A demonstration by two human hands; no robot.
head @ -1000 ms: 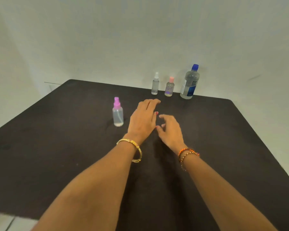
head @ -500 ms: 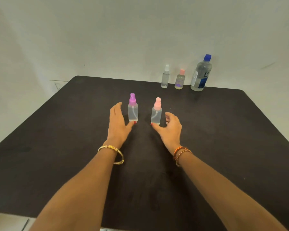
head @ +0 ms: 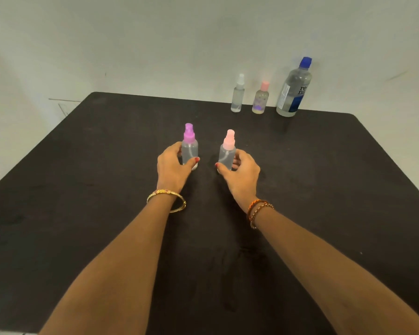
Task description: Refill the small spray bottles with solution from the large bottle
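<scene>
Two small clear spray bottles stand upright mid-table. My left hand [head: 173,169] grips the purple-capped spray bottle [head: 189,147] round its lower body, thumb in front. My right hand [head: 240,174] grips the pink-capped spray bottle [head: 227,151] the same way. The large clear bottle [head: 294,89] with a blue cap and blue-white label stands at the table's far right edge, out of reach of both hands.
A white-capped spray bottle [head: 238,94] and a small pink-capped bottle [head: 261,99] stand at the far edge, left of the large bottle. The black table [head: 82,189] meets a white wall behind. Bangles circle both wrists.
Both hands have closed round the two spray bottles, which they only flanked half a second ago. A second ago the hands were together and hid the pink-capped bottle.
</scene>
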